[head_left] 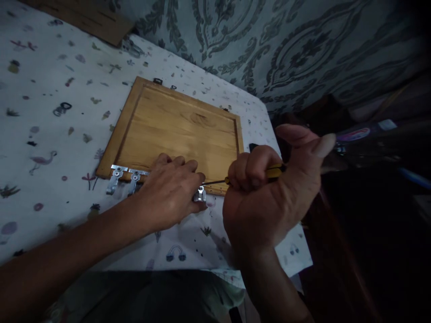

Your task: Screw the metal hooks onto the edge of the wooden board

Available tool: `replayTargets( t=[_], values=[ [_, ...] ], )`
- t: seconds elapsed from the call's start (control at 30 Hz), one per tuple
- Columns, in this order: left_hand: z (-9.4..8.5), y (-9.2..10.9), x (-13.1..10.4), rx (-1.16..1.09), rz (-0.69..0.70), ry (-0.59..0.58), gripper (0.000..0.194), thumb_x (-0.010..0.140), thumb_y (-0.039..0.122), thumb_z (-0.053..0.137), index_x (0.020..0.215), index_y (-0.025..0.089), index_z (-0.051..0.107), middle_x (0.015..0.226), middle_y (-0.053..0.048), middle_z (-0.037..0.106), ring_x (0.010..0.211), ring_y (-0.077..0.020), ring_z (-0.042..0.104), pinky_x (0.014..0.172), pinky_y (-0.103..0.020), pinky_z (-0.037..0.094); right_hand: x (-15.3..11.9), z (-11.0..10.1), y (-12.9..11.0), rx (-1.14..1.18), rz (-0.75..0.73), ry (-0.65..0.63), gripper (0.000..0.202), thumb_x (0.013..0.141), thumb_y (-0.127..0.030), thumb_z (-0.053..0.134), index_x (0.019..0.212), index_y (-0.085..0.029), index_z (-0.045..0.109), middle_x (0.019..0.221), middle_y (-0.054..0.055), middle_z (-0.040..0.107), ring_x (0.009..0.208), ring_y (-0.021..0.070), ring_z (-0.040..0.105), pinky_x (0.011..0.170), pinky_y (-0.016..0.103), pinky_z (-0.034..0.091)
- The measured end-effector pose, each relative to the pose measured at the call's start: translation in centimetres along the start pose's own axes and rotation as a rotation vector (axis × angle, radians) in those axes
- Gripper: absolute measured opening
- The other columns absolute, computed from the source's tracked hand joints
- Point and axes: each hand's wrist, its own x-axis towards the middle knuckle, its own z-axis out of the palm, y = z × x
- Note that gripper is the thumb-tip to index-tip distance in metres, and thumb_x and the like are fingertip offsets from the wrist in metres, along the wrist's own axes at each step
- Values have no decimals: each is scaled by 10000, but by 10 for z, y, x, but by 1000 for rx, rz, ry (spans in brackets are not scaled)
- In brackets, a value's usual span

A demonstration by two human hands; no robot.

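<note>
A framed wooden panel (182, 130) lies flat, with small metal hooks along its near edge. One screwed-on metal hook (116, 178) is at the left corner, and a second hook (135, 179) sits beside it. My left hand (170, 190) rests over the near edge, its index finger and thumb closed around another metal hook (201, 194). My right hand (266, 197) is wrapped around the yellow-and-black handle of a screwdriver (215, 182). Its thin shaft points left, with the tip at the hook by my left fingers. My left palm hides part of the edge.
A patterned white tablecloth (54, 130) covers the table. Brown cardboard (84, 20) lies at the far left, with metal pieces (132, 47) next to it. Patterned wallpaper (235, 40) borders the back. A bottle (367, 131) and dark furniture are at the right.
</note>
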Motion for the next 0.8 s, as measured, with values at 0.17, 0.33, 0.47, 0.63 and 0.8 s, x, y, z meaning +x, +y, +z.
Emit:
replayTargets(
  t=[0.17, 0.33, 0.47, 0.63, 0.8],
  values=[
    [0, 0, 1, 7, 8, 2, 357, 859, 536, 665, 986, 206, 717, 952, -63, 649, 995, -309, 606, 829, -456, 395, 6, -19, -4, 22, 109, -373, 253, 906, -381, 619, 772, -188, 711, 491, -65, 359, 451, 84, 319, 465, 252, 287],
    [-6, 3, 3, -8, -37, -112, 319, 875, 481, 671, 1040, 210, 703, 1108, -78, 673, 1094, -317, 589, 904, -484, 395, 32, -47, 1, 14, 119, -823, 227, 921, -350, 617, 895, -205, 790, 772, 27, 580, 645, 125, 517, 566, 282, 413],
    [-7, 3, 2, -22, -32, -97, 323, 868, 466, 690, 1067, 212, 695, 1161, -81, 667, 1130, -322, 580, 919, -491, 396, 58, -54, 5, 46, 139, -1132, 208, 871, -400, 687, 854, -222, 793, 1047, 81, 653, 836, 173, 619, 684, 323, 519],
    [-7, 3, 0, -59, -16, -61, 310, 871, 450, 691, 1076, 218, 687, 1142, -71, 668, 1086, -313, 591, 886, -472, 403, 70, -44, 5, 87, 257, -1323, 376, 908, -347, 636, 580, -162, 643, 896, 74, 686, 780, 161, 655, 721, 323, 539],
    [-8, 3, 2, -41, -37, -112, 314, 876, 484, 676, 1050, 224, 704, 1095, -65, 670, 1086, -317, 588, 891, -478, 389, 63, -36, 14, 291, 344, -1303, 468, 950, -292, 523, 504, -176, 439, 491, -16, 553, 394, 57, 455, 414, 191, 360]
  ],
)
